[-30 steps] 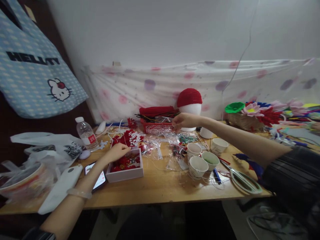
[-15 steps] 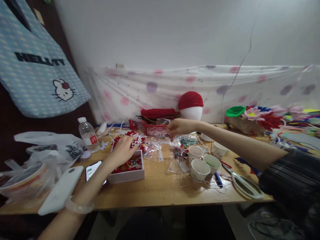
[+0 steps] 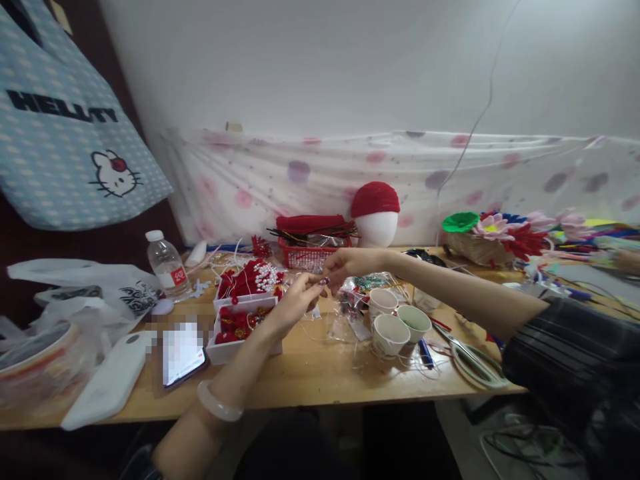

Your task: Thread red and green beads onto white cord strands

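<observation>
My left hand (image 3: 294, 303) and my right hand (image 3: 345, 268) meet at their fingertips above the middle of the table. Both have their fingers pressed together in a pinch; anything between them is too small or hidden to make out. Below and left of my left hand is a white box (image 3: 273, 347) with red and gold ornaments (image 3: 240, 327). Behind it, another white box holds red pieces and a cluster of white beads (image 3: 267, 277). Clear plastic bags (image 3: 345, 323) of small parts lie under my right hand.
Several paper cups (image 3: 391, 337) stand right of centre, near scissors (image 3: 477, 363). A red basket (image 3: 305, 257) and a foam head with a red cap (image 3: 375, 199) stand at the back. Two phones, one a lit phone (image 3: 183, 353), a bottle (image 3: 167, 267) and plastic bags are left.
My left hand has moved right, away from the boxes, to my right hand's fingertips. My right hand has come slightly lower. The red-filled boxes are less covered, and the view has shifted a little.
</observation>
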Demonstrator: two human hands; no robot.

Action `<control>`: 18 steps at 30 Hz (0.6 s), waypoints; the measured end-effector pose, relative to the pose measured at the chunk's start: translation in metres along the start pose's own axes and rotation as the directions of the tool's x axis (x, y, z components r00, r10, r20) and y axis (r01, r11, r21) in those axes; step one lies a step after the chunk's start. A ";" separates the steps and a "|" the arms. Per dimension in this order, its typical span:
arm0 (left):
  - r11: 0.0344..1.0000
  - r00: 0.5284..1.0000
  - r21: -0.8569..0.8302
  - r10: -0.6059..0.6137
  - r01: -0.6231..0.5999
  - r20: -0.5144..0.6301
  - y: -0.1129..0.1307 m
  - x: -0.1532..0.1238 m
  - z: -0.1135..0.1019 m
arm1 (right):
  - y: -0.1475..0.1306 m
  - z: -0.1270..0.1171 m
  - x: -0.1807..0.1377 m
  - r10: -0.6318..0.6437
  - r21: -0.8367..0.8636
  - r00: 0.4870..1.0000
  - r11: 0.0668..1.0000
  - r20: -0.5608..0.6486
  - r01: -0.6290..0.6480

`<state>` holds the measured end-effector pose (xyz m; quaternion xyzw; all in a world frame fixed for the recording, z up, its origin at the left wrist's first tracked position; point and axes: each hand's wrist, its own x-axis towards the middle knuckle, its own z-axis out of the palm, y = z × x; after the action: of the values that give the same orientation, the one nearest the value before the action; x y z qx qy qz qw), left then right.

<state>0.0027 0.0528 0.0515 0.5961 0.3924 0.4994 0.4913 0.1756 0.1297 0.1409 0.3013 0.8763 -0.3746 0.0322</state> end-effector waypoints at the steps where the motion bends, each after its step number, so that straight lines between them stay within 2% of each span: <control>1: 1.000 1.000 0.017 0.017 -0.017 -0.006 0.000 -0.001 -0.002 | 0.003 0.002 0.000 0.002 0.029 1.000 1.000 0.011 -0.002; 5: 0.992 0.996 0.101 0.082 -0.078 -0.032 -0.006 -0.003 -0.002 | 0.013 0.012 -0.001 0.005 0.126 0.999 0.992 0.035 -0.009; 11: 0.988 0.995 0.130 0.088 -0.082 -0.044 -0.023 -0.009 0.006 | 0.024 0.019 -0.014 0.036 0.179 0.999 0.983 0.014 -0.038; 15: 0.985 0.993 0.146 0.096 -0.087 -0.062 -0.028 -0.016 0.008 | 0.029 0.019 -0.039 0.068 0.116 0.987 0.992 -0.148 -0.051; 18: 0.974 0.990 0.208 0.109 -0.089 -0.089 -0.029 -0.022 0.010 | 0.026 0.031 -0.074 0.077 0.009 0.938 0.997 -0.338 -0.079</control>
<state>0.0090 0.0355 0.0188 0.6363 0.4353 0.5097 0.3820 0.2449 0.0850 0.1231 0.3956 0.8570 -0.3136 -0.1031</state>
